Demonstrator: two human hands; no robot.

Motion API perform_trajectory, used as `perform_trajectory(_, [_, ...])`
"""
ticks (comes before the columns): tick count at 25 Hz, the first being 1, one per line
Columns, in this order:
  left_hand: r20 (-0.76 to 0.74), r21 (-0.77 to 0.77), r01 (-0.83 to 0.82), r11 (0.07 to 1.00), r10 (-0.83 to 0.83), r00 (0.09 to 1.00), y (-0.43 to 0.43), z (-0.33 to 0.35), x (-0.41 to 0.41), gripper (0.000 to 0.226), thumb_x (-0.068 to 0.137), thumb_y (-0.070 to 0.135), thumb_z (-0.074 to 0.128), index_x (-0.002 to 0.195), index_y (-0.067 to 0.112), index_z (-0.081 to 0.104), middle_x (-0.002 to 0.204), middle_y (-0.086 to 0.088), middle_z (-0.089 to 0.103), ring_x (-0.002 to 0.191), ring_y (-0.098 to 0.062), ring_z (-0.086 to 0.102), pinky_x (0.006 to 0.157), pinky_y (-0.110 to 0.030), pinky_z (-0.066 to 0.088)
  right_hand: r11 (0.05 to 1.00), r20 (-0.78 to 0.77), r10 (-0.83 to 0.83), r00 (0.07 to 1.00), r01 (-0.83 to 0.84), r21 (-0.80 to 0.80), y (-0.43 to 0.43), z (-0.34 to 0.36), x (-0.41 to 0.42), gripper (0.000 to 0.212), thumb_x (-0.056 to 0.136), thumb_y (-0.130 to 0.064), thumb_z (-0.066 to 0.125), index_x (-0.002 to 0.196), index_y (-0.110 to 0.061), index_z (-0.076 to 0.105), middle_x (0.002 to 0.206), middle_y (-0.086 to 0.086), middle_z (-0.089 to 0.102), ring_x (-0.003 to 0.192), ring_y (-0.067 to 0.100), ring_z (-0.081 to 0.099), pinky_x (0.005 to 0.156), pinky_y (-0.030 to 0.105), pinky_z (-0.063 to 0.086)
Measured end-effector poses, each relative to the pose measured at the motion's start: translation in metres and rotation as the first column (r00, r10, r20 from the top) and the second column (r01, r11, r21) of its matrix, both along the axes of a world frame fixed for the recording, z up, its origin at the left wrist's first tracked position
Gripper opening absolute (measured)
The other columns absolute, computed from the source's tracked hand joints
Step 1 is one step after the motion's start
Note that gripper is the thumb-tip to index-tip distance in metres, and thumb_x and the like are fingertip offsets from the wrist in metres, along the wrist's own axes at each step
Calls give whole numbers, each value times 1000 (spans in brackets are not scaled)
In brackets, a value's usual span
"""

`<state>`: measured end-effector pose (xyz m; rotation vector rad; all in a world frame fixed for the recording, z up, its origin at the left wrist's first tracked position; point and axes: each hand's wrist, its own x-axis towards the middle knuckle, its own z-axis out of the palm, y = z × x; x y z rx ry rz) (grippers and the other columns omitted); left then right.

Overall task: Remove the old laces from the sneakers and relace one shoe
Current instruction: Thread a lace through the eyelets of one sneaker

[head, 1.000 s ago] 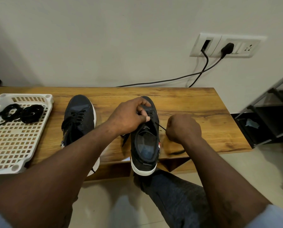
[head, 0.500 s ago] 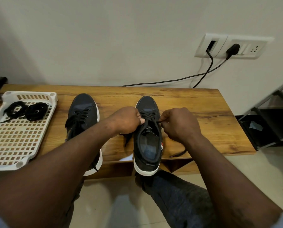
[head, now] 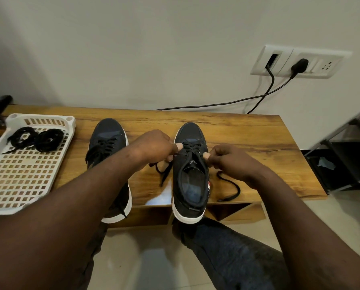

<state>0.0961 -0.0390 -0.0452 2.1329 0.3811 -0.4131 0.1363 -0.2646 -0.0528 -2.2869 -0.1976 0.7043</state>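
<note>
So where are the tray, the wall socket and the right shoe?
tray (head: 69, 120), head view, far right corner of its rim.
wall socket (head: 321, 63), head view, right half of plate.
right shoe (head: 190, 131), head view, toe.

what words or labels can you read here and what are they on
Nothing here can be read.
White print on the tongue of the right sneaker: too small and blurred to read.
Red and white tag on that sneaker's side: blurred, no letters legible.

glossy wood table (head: 248, 143), cloth sneakers (head: 192, 132).
</note>
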Motion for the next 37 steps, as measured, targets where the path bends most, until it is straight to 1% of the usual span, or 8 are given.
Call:
perform_trajectory(7, [-170,-87,-33,996,17,985,-17,2,-2,22,103,25,65,83,15,66,64,6,61,61,-11,49,59,-27,34,990,-154,-81,985,96,98,18,3,-2,24,104,-11,53,81,-12,59,79,2,55,72,15,47,67,29,39])
perform_trajectory(15, [-24,-288,-148,946,147,989,-17,8,2,7,97,11,67,92,14,69,72,1,66,55,-4,54,49,-18,38,974,-159,-151,976,174,145,10,4,1,18,102,-19,59,89,-11,69,79,4,69,74,17,60,75,34,46])
perform_trajectory(18, [72,-373,-183,909,225,972,-12,13,6,18,95,-1,62,106,8,73,75,0,69,56,1,60,57,-19,41,891,-312,-219,925,320,323,7,9,3,20,105,-20,52,95,-13,67,77,2,69,70,14,60,74,32,45])
perform_trajectory(23, [58,-446,-177,877,225,973,-14,18,2,23,92,1,58,93,13,78,83,-3,67,79,-15,58,70,-27,42,877,-336,-151,930,283,389,7,12,5,14,100,-22,59,93,-14,69,83,3,72,71,14,61,81,37,42])
perform_trajectory(26, [71,-595,-198,779,296,953,-5,30,4,27,90,8,55,89,18,81,78,2,62,77,-14,52,77,-33,40,809,-294,-157,943,294,509,3,20,7,15,99,-20,58,90,-14,68,82,3,72,70,14,60,83,36,43])
perform_trajectory(31, [59,-890,-115,441,361,931,3,44,4,27,79,12,58,87,17,83,76,1,58,69,-14,53,73,-30,40,694,-149,-195,969,244,677,5,30,4,20,100,-17,55,87,-13,69,83,3,73,74,14,63,83,35,47])
perform_trajectory(36, [112,-961,-23,274,467,877,15,52,5,32,88,10,51,89,19,82,81,2,57,72,-14,53,77,-33,41,454,-260,-197,945,323,830,6,39,4,20,102,-18,52,89,-13,67,84,3,70,72,13,58,77,30,47])
perform_trajectory(37, [143,-948,-15,319,466,873,17,52,6,34,92,8,50,90,19,81,81,2,58,73,-14,53,77,-33,42,435,-254,-199,946,318,843,7,39,4,20,102,-18,52,90,-13,67,85,3,70,72,13,58,77,29,47])
